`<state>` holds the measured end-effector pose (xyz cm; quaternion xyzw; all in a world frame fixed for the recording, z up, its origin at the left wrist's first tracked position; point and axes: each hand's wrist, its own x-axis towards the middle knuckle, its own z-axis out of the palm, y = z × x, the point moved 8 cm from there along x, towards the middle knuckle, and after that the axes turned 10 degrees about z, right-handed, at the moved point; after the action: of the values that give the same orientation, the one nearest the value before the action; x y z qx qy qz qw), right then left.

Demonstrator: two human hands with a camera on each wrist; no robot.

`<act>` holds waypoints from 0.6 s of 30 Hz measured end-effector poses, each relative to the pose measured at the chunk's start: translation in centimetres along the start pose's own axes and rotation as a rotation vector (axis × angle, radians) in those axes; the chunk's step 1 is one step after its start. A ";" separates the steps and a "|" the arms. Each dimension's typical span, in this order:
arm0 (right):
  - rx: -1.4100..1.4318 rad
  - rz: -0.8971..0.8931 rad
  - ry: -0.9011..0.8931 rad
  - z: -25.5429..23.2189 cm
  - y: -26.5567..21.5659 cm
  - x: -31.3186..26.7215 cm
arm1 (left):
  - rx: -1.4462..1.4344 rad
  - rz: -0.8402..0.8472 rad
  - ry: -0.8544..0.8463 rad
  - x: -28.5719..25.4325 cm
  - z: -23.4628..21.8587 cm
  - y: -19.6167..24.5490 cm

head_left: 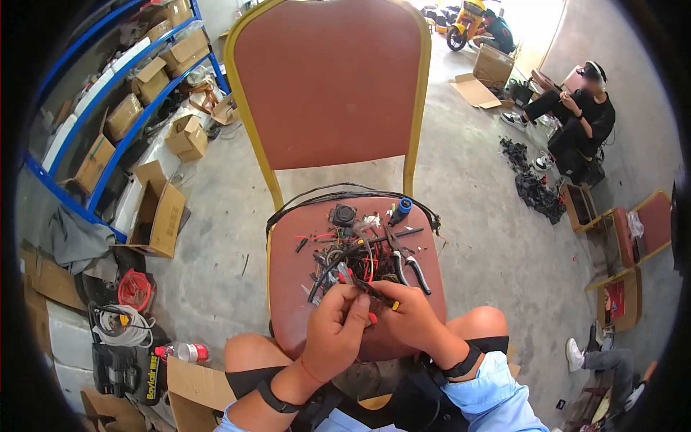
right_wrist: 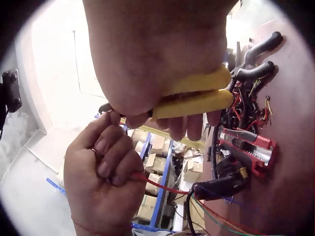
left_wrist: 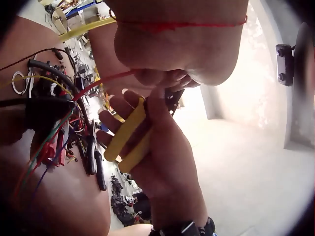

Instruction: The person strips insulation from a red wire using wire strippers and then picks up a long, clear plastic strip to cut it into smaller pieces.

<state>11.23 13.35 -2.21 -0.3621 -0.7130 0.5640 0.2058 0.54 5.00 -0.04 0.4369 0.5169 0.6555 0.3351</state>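
Left hand [head_left: 335,324], pinching red wire [right_wrist: 165,186]; right hand [head_left: 414,317], gripping yellow-handled tool [right_wrist: 202,102]. Open carton [head_left: 169,222], nine o'clock: contents unclear. Floor [head_left: 216,277] beyond seat [head_left: 286,277] edges.

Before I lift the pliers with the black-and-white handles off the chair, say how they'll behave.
The pliers should feel stiff and fairly heavy for their size, given their metal jaws. Spread open, they might swing at the pivot. Lying flat, they probably won't roll.
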 end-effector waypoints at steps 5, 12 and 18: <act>0.062 -0.053 0.008 0.1 -0.5 -0.5 | 0.012 -0.010 -0.019 -0.3 0.2 0.7; 0.132 -0.019 0.037 0.1 -0.5 -0.5 | 0.060 0.000 -0.027 0.0 0.8 2.4; 0.185 0.077 0.005 0.1 0.4 0.0 | 0.070 -0.064 -0.077 0.5 1.1 2.3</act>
<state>11.26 13.34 -2.68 -0.3701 -0.6428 0.6343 0.2182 1.33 5.33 2.38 0.4566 0.5401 0.6085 0.3599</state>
